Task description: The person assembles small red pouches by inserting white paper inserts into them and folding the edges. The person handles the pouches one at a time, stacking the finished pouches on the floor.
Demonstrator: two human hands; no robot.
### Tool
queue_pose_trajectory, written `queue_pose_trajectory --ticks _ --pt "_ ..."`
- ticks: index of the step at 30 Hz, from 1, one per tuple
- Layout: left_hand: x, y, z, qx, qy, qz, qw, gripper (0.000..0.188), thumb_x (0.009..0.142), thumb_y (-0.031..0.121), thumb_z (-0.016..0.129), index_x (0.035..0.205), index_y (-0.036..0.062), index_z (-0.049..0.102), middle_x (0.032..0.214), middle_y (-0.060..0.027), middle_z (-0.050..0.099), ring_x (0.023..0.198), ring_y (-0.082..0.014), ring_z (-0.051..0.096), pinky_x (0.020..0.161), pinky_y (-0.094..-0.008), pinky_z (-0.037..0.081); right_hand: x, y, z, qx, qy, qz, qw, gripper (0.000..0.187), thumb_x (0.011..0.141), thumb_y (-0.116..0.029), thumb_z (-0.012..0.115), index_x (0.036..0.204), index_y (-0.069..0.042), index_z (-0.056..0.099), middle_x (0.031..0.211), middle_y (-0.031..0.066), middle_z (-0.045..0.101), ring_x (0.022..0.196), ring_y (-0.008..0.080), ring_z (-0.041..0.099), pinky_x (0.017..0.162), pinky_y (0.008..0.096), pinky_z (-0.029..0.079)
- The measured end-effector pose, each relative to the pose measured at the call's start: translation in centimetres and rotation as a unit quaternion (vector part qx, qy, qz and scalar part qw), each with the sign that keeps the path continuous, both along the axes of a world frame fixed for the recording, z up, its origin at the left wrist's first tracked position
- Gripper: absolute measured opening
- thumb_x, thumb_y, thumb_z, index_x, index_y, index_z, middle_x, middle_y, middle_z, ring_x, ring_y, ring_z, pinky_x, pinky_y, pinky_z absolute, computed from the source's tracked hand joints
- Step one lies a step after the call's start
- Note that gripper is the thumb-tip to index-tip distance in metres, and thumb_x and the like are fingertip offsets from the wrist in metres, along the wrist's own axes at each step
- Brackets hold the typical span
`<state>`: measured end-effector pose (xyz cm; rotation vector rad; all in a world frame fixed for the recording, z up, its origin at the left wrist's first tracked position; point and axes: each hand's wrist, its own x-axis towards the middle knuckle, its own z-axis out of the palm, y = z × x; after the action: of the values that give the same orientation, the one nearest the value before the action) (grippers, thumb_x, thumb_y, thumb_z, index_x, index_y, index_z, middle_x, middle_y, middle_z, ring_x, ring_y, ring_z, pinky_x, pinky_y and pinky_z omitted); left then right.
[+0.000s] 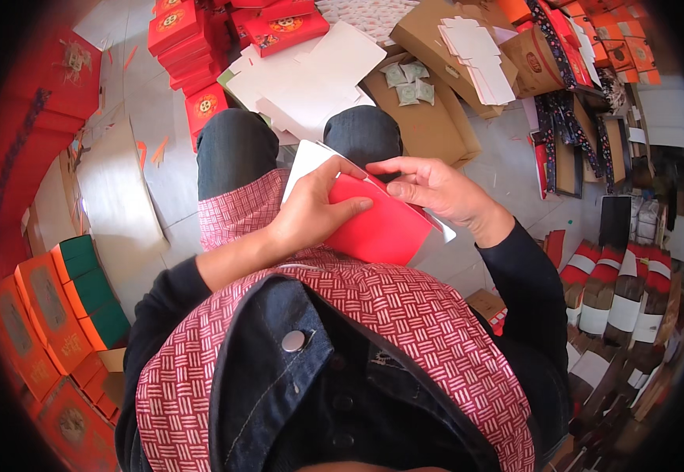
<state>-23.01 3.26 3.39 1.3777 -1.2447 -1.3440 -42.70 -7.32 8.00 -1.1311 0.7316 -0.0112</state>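
Observation:
A red cardboard sheet (385,228) lies over my lap, with white card showing past its upper left edge and at its right corner. It may be a box part being folded; its full shape is hidden by my hands. My left hand (314,204) grips it from the left, thumb flat on the red face and fingers curled over the far edge. At the far right edge, my right hand (448,197) pinches the card between thumb and forefinger. The two hands' fingertips nearly meet along that edge.
Flat white card sheets (310,79) lie beyond my knees, beside stacked red boxes (181,39). An open brown carton (444,130) holds several small pale packets (409,82). Orange and green boxes (82,287) stand at left. Banded stacks (625,287) fill the right side.

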Motion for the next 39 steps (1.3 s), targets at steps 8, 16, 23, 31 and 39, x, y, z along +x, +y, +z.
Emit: queue_pose_trajectory --ticks 8,16,23,31,39 --pt "-0.2 -0.4 -0.3 -0.007 -0.027 0.026 0.999 0.032 0.08 0.016 0.072 0.102 0.0007 0.056 0.088 -0.016 0.065 0.083 -0.0226 0.065 0.074 -0.033 0.052 1.5 1.3 0.2 -0.178 0.049 0.051 0.982 0.044 0.092 -0.013 0.06 0.131 0.003 0.048 0.111 0.0099 0.063 0.098 0.0109 0.059 0.086 0.0262 0.048" --pt "0.6 0.4 0.4 0.051 0.073 0.015 0.996 0.031 0.083 0.011 0.072 0.105 0.0015 0.052 0.085 -0.0104 0.064 0.08 -0.0103 0.061 0.067 -0.0251 0.051 0.0 0.7 0.1 -0.187 0.007 -0.013 0.982 0.038 0.095 -0.006 0.052 0.133 -0.003 0.051 0.116 0.0057 0.062 0.103 0.0095 0.057 0.09 0.0242 0.046" --pt "0.1 0.8 0.6 0.015 0.102 0.035 0.994 0.032 0.084 0.006 0.07 0.107 -0.0004 0.049 0.088 -0.0104 0.065 0.079 -0.0117 0.062 0.069 -0.0256 0.053 0.1 2.6 0.8 -0.294 0.056 0.006 0.954 0.035 0.094 -0.007 0.052 0.129 -0.006 0.056 0.102 0.0067 0.066 0.092 0.0084 0.059 0.083 0.0234 0.047" --pt "0.3 1.1 0.3 0.118 0.238 0.039 0.963 0.03 0.085 0.01 0.069 0.109 -0.0048 0.058 0.09 -0.0108 0.069 0.077 -0.0116 0.064 0.069 -0.0264 0.054 0.5 3.6 1.2 -0.326 0.065 -0.023 0.943 0.034 0.094 -0.008 0.052 0.128 -0.006 0.057 0.098 0.0083 0.066 0.087 0.0099 0.06 0.078 0.0241 0.047" --pt "0.4 1.2 1.5 0.167 0.241 0.06 0.954 0.021 0.086 0.011 0.069 0.1 -0.0051 0.066 0.088 -0.0096 0.07 0.075 -0.0114 0.065 0.069 -0.0259 0.055 0.6 4.6 1.7 -0.348 0.058 -0.039 0.935 0.034 0.094 -0.008 0.052 0.127 -0.005 0.057 0.096 0.0083 0.064 0.085 0.0115 0.059 0.077 0.0242 0.047"
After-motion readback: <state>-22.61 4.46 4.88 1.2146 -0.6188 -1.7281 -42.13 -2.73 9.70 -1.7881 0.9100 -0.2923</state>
